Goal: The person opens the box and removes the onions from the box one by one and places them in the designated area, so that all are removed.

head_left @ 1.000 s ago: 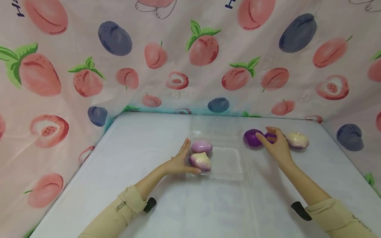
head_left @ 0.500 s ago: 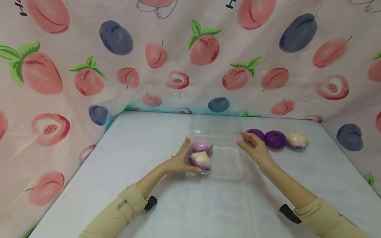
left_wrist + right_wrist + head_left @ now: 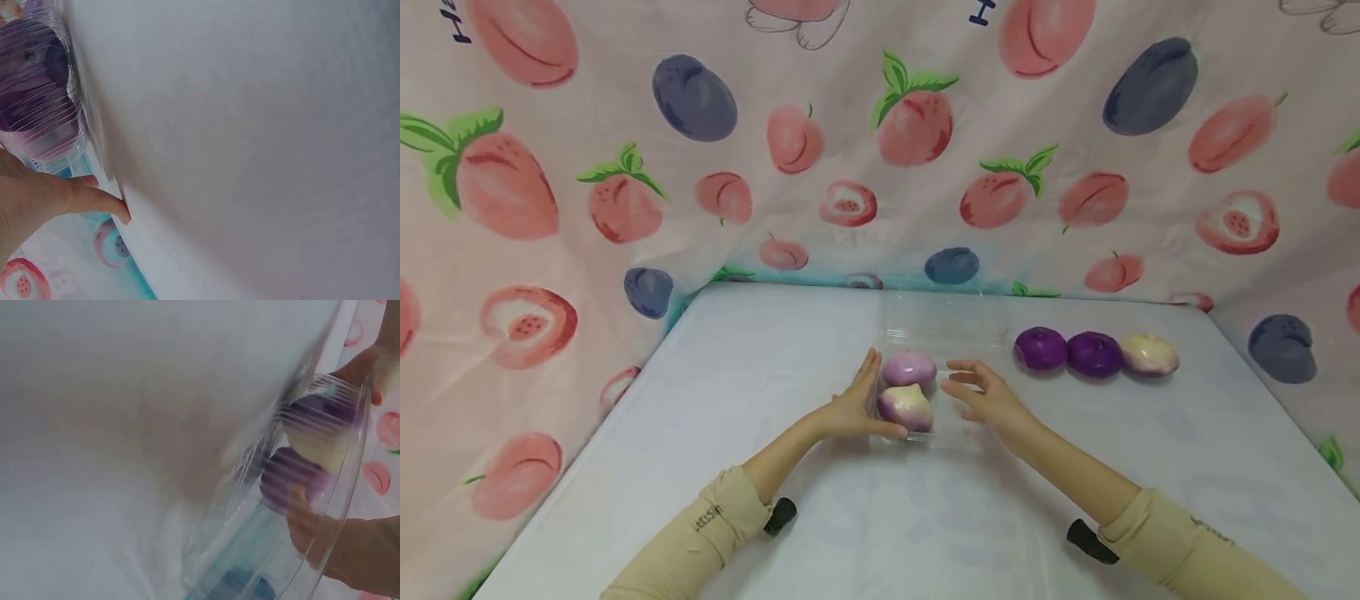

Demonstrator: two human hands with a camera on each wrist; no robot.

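A clear plastic clamshell box stands on the white table with its lid folded back. In its left half lie a pale purple onion and, in front of that, a cream-and-purple onion. My left hand spans the box's left side, fingers straight along it and thumb at the front rim. My right hand is over the box's right half, loosely bent fingers beside the onions and holding nothing. In the right wrist view, its fingertips overlap an onion through the plastic.
A row at the back right holds two dark purple onions, the left one and the middle one, plus a cream one. A fruit-print cloth hangs behind and beside the table.
My right hand has moved left from the onion row to the box, carrying nothing. The onions and my left hand have stayed in place.
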